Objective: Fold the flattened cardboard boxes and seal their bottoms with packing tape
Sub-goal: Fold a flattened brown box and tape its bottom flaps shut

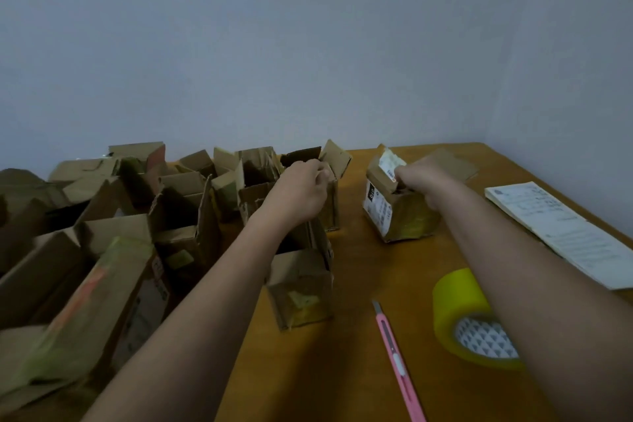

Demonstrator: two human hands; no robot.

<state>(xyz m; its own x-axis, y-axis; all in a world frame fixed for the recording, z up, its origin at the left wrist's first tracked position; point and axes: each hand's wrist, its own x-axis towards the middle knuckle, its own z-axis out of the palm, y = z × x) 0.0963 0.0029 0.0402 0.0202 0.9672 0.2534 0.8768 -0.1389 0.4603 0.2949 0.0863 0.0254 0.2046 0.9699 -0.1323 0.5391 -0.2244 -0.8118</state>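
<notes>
Head view: left hand (305, 190) pinches top flap of open brown cardboard box (330, 202) at far centre of wooden table (346, 353). Right hand (423, 187), fingers curled, grips top of small labelled cardboard box (397, 216) just right of it. Yellow packing tape roll (455, 305) & pink utility knife (399, 363) lie near right.

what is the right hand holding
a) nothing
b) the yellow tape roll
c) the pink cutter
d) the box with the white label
d: the right hand grips the top flap of the box with the white label, while the tape roll and pink cutter lie untouched on the table.
</notes>
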